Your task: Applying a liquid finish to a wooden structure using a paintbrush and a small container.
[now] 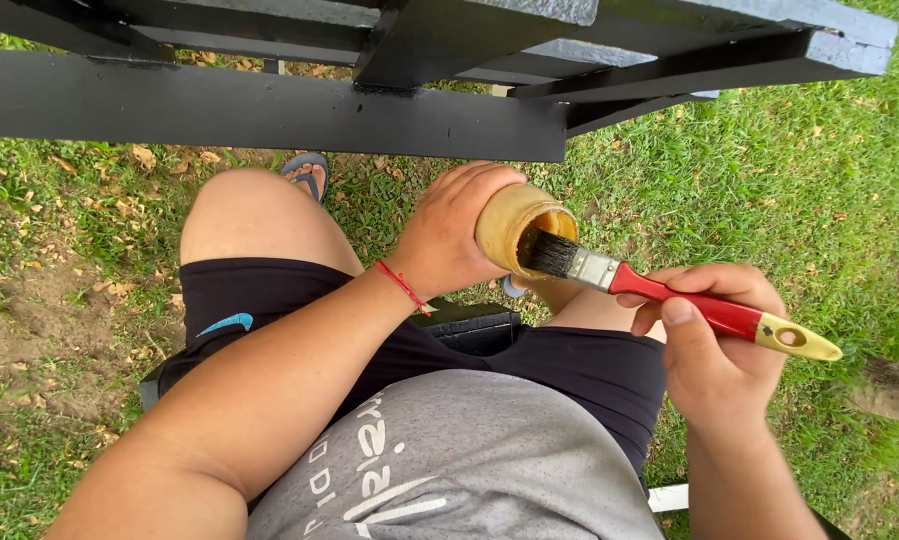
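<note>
Grey shirt (pixel 450 470) and black shorts (pixel 300 300) fill the foreground. At 12 o'clock, a tan jar (pixel 515 225) is gripped by the left hand (pixel 450 235); a red-handled brush (pixel 660 290), pinched by the right hand (pixel 715 350), is dipped inside. Black-painted wooden frame (pixel 270 110) is seen above, largely coated.

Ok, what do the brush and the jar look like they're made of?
The brush seems to have a glossy red-painted handle with a yellow tip, wood or plastic, a shiny metal band and dark bristles. The jar in the left hand looks like smooth glass or plastic, coated yellowish-tan; which one is hard to tell.
</note>
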